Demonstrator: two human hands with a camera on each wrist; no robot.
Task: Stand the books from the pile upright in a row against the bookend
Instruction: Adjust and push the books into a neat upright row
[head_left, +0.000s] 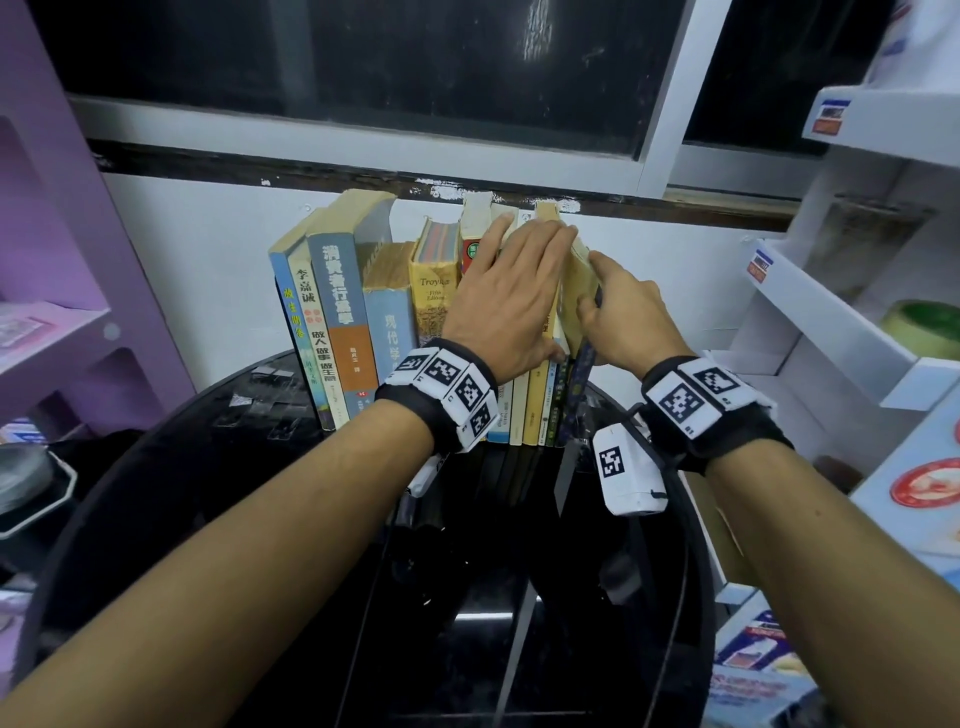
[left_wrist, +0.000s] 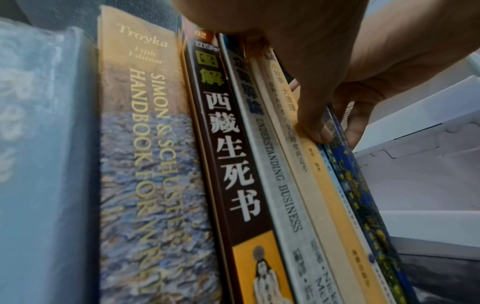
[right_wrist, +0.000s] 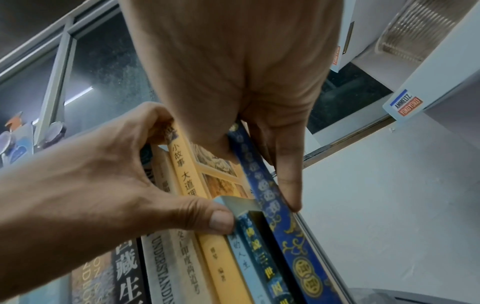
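A row of books stands upright, spines toward me, on the black table (head_left: 234, 467), from the tall blue-and-orange book (head_left: 340, 312) past the yellow Troyka handbook (head_left: 434, 296) (left_wrist: 145, 144) to several thin books. My left hand (head_left: 509, 301) (right_wrist: 103, 185) grips the thin books, fingers curled over their tops and thumb (left_wrist: 314, 125) pressing the yellow book's spine (head_left: 535, 410) (right_wrist: 221, 267). My right hand (head_left: 623, 317) (right_wrist: 246, 82) pinches the dark blue patterned book (head_left: 579, 384) (left_wrist: 363, 195) (right_wrist: 293, 242) at the row's right end; it stands nearly upright. I cannot make out the bookend.
A white wall and a dark window (head_left: 363, 78) rise behind the row. A purple shelf unit (head_left: 52, 260) stands to the left, and white shelves (head_left: 831, 322) with packaged goods crowd close on the right. The round table's rim (head_left: 696, 571) runs near them.
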